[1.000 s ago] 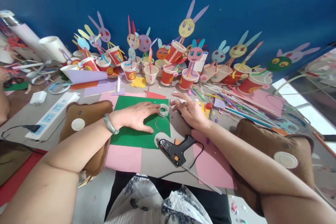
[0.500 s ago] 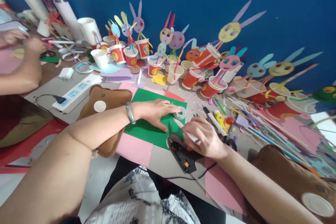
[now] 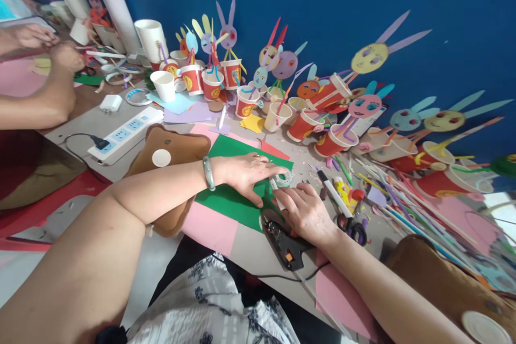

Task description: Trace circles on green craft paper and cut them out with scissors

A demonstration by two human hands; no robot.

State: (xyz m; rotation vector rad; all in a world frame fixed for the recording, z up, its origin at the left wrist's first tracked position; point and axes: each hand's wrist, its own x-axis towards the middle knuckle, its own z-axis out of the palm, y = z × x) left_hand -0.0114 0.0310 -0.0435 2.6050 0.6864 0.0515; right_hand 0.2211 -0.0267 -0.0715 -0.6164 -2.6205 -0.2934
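Note:
My left hand (image 3: 245,172) lies flat on a sheet of green paper (image 3: 221,193), fingers stretched out. Its fingertips rest at a small clear tape roll (image 3: 284,177) near the sheet's right edge. Closed around a white pen (image 3: 274,184) is my right hand (image 3: 308,212), and the pen's upper end shows beside the roll; most of the pen is hidden by my fingers. Under my right hand, a black glue gun (image 3: 284,242) lies on its side, its nozzle over the green paper.
Paper cups with rabbit puppets (image 3: 336,140) line the wall. Scissors (image 3: 352,228), a black-capped marker (image 3: 334,193) and many straws (image 3: 427,215) lie to the right. A power strip (image 3: 127,134) and brown cushion (image 3: 177,145) are left. Another person's hands (image 3: 66,56) work at far left.
My right hand has moved up toward the tape roll and turned the pen more upright, covering more of it. My left hand stays on the green paper. The view has shifted slightly.

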